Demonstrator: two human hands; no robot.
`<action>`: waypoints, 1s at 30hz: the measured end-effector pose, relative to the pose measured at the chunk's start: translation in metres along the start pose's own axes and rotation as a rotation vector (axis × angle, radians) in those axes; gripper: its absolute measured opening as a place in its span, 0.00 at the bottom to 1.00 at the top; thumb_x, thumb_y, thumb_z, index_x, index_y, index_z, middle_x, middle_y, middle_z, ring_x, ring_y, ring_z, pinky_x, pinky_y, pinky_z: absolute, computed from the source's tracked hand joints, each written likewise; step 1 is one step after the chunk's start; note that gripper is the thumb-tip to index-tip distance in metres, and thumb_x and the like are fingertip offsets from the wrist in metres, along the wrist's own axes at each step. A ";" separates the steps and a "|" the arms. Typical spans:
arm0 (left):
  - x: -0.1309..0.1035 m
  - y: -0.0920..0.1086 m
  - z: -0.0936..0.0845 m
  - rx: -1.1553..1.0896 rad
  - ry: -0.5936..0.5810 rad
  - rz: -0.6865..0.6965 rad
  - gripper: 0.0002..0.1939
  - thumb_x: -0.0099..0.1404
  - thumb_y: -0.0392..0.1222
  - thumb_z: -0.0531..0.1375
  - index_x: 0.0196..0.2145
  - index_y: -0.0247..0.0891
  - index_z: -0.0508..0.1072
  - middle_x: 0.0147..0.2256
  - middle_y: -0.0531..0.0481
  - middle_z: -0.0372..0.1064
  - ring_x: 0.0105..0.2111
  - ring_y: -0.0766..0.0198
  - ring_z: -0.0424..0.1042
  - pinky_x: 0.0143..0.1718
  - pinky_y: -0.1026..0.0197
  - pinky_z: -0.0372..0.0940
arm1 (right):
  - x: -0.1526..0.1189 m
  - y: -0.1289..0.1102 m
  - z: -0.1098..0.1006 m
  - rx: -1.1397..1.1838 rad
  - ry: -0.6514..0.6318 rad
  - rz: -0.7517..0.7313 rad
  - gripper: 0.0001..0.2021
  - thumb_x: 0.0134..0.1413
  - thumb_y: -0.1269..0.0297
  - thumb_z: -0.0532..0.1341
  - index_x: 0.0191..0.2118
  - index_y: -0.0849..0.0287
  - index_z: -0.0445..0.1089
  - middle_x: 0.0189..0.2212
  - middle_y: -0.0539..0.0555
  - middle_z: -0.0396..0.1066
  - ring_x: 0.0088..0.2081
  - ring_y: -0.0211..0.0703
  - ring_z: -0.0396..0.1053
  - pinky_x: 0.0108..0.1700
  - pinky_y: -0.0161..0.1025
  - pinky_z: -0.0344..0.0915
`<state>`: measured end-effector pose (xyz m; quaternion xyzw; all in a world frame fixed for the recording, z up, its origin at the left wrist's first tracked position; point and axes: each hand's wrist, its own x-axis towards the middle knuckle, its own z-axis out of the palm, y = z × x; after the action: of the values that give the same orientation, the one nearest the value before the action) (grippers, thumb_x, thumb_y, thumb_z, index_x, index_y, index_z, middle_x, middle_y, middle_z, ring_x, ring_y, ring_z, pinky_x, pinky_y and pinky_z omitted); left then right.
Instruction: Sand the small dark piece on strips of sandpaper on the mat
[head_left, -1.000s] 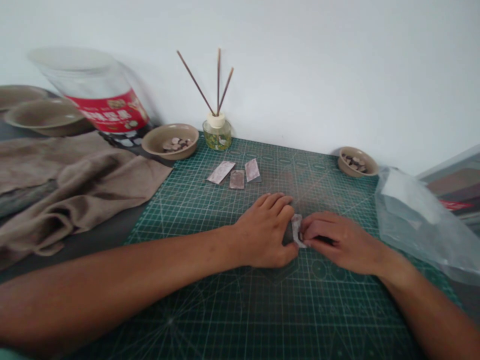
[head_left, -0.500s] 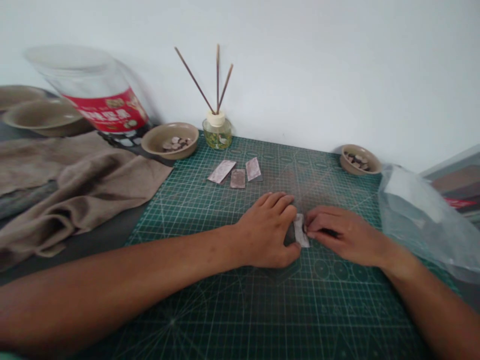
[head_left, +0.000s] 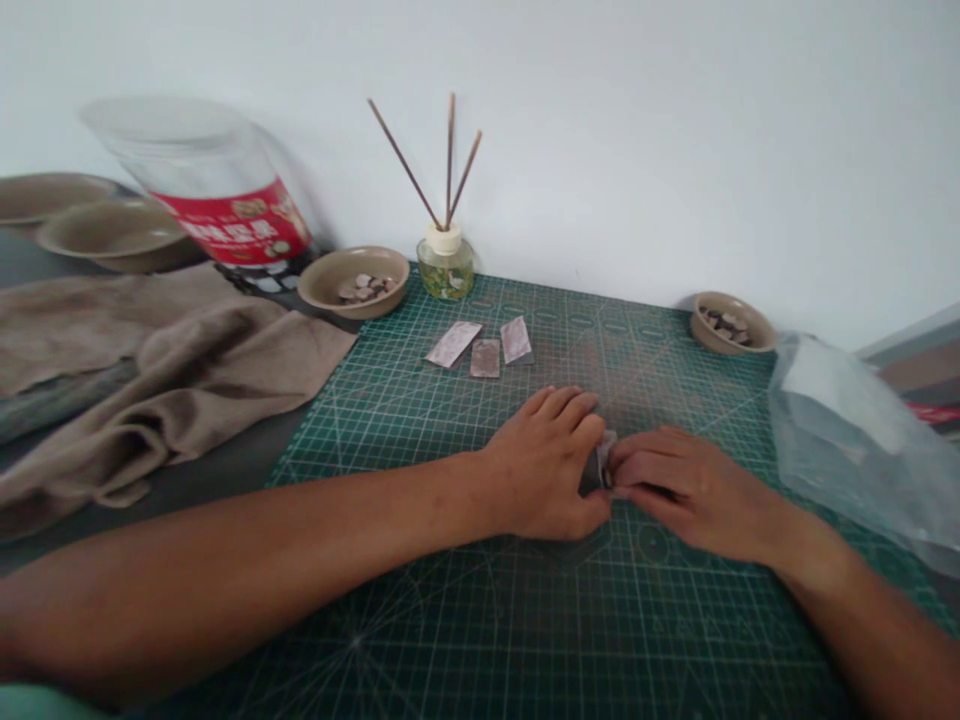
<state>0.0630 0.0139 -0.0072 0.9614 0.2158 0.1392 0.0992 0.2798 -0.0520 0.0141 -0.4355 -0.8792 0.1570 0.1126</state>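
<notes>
My left hand lies on the green cutting mat. Its fingers and thumb curve round a small grey sheet with a pale strip at its right side, holding it down. From the right, my right hand meets it, fingertips pinched together against the strip. What they pinch is hidden. Beyond the hands lie a whitish rectangular piece, a brownish-grey piece and another pale piece, like worn bits of sandpaper.
Bowls of small light and dark pieces stand at left and right. A reed diffuser stands by the wall. Left are a red-labelled jar, a brown cloth and more bowls. A clear plastic bag lies right.
My right hand has pressed closer to my left and now covers most of the pale strip, which looks tilted or folded up. The whole view has shifted slightly.
</notes>
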 end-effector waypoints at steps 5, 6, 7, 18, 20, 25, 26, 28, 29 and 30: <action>-0.001 0.000 -0.001 -0.001 0.000 -0.013 0.22 0.64 0.54 0.57 0.48 0.34 0.67 0.62 0.35 0.61 0.64 0.44 0.57 0.67 0.45 0.51 | 0.002 0.008 0.000 -0.096 0.096 0.076 0.06 0.67 0.68 0.57 0.40 0.56 0.72 0.43 0.55 0.76 0.44 0.48 0.73 0.48 0.48 0.65; -0.001 0.000 -0.001 -0.001 -0.004 -0.014 0.22 0.64 0.54 0.57 0.48 0.33 0.67 0.62 0.35 0.60 0.65 0.44 0.57 0.67 0.45 0.51 | 0.001 0.009 -0.002 -0.083 0.081 0.075 0.06 0.67 0.69 0.57 0.40 0.56 0.71 0.43 0.54 0.76 0.43 0.47 0.73 0.47 0.47 0.65; -0.001 0.000 -0.001 0.000 -0.009 -0.013 0.23 0.64 0.54 0.58 0.48 0.33 0.68 0.62 0.34 0.60 0.65 0.44 0.57 0.67 0.45 0.51 | -0.001 0.008 -0.004 -0.053 0.057 0.064 0.06 0.67 0.69 0.57 0.39 0.56 0.71 0.42 0.53 0.76 0.43 0.46 0.73 0.47 0.45 0.65; 0.000 0.000 -0.002 -0.001 -0.008 -0.010 0.23 0.64 0.54 0.58 0.48 0.33 0.67 0.61 0.34 0.61 0.64 0.44 0.57 0.67 0.45 0.50 | 0.002 0.011 0.000 -0.029 0.080 0.057 0.05 0.67 0.69 0.58 0.39 0.55 0.71 0.42 0.54 0.75 0.42 0.45 0.73 0.46 0.45 0.66; 0.000 0.000 -0.001 -0.001 -0.005 -0.007 0.23 0.63 0.55 0.58 0.47 0.33 0.68 0.61 0.34 0.61 0.64 0.43 0.57 0.67 0.45 0.51 | -0.001 0.008 -0.002 0.042 0.021 0.017 0.06 0.68 0.68 0.57 0.39 0.55 0.71 0.42 0.53 0.75 0.42 0.44 0.73 0.45 0.43 0.67; 0.000 -0.001 -0.001 -0.003 -0.018 0.000 0.22 0.64 0.53 0.58 0.48 0.33 0.67 0.61 0.35 0.62 0.64 0.44 0.57 0.67 0.46 0.51 | 0.002 0.006 0.003 0.037 0.091 0.044 0.07 0.68 0.68 0.56 0.40 0.55 0.72 0.44 0.54 0.75 0.44 0.46 0.73 0.46 0.44 0.69; 0.000 -0.001 -0.001 -0.003 -0.020 -0.001 0.22 0.64 0.53 0.58 0.48 0.33 0.67 0.61 0.35 0.61 0.65 0.45 0.57 0.67 0.46 0.50 | 0.003 0.007 0.002 0.021 0.111 0.071 0.07 0.68 0.69 0.56 0.40 0.55 0.72 0.44 0.55 0.75 0.44 0.46 0.73 0.46 0.45 0.69; 0.000 -0.002 -0.001 -0.003 -0.019 -0.004 0.22 0.64 0.52 0.58 0.48 0.34 0.67 0.62 0.35 0.60 0.65 0.45 0.56 0.67 0.46 0.50 | 0.004 0.009 0.001 0.012 0.115 0.095 0.07 0.67 0.69 0.56 0.40 0.55 0.71 0.43 0.54 0.75 0.43 0.46 0.73 0.45 0.45 0.69; 0.001 -0.002 -0.001 -0.003 -0.019 -0.003 0.21 0.64 0.52 0.58 0.47 0.34 0.67 0.62 0.35 0.60 0.64 0.45 0.57 0.67 0.46 0.51 | 0.003 0.009 0.000 0.020 0.100 0.084 0.07 0.67 0.69 0.56 0.40 0.55 0.71 0.43 0.54 0.75 0.43 0.45 0.73 0.45 0.44 0.69; 0.001 -0.002 -0.001 -0.002 -0.018 -0.003 0.21 0.63 0.52 0.58 0.47 0.34 0.67 0.61 0.35 0.61 0.64 0.45 0.57 0.67 0.46 0.51 | 0.003 0.008 0.000 0.033 0.078 0.063 0.06 0.67 0.70 0.57 0.40 0.55 0.71 0.42 0.53 0.75 0.43 0.45 0.73 0.45 0.44 0.68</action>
<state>0.0625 0.0161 -0.0064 0.9622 0.2160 0.1305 0.1024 0.2842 -0.0451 0.0110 -0.4670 -0.8572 0.1578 0.1489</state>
